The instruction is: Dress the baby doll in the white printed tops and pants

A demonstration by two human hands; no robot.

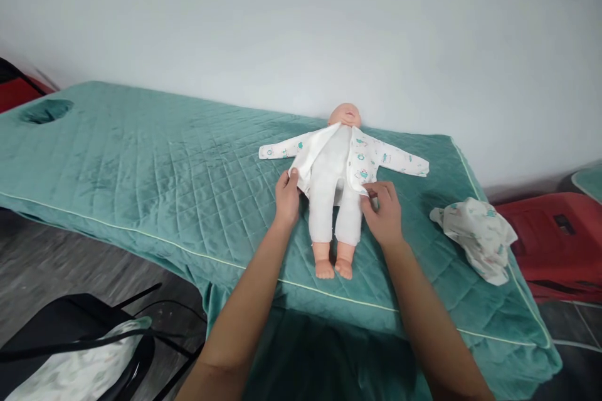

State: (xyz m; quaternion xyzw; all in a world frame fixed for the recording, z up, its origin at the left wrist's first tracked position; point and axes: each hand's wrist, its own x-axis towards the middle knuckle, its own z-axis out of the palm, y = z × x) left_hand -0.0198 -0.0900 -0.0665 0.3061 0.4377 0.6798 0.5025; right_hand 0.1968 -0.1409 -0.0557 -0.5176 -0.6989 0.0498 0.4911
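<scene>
A baby doll (335, 200) lies on its back on a green quilted bed (155, 169), head toward the wall, bare feet toward me. It wears a white body suit, and an open printed jacket (362, 160) is spread under it with both sleeves stretched out. My left hand (286, 195) pinches the jacket's left front flap beside the doll's hip. My right hand (384, 212) pinches the lower edge of the right flap by the doll's other hip.
A crumpled printed garment (477, 235) lies on the bed at the right. A red object (555, 241) stands beyond the bed's right edge. A black chair (70, 338) with cloth on it sits at the lower left. A white wall runs behind the bed.
</scene>
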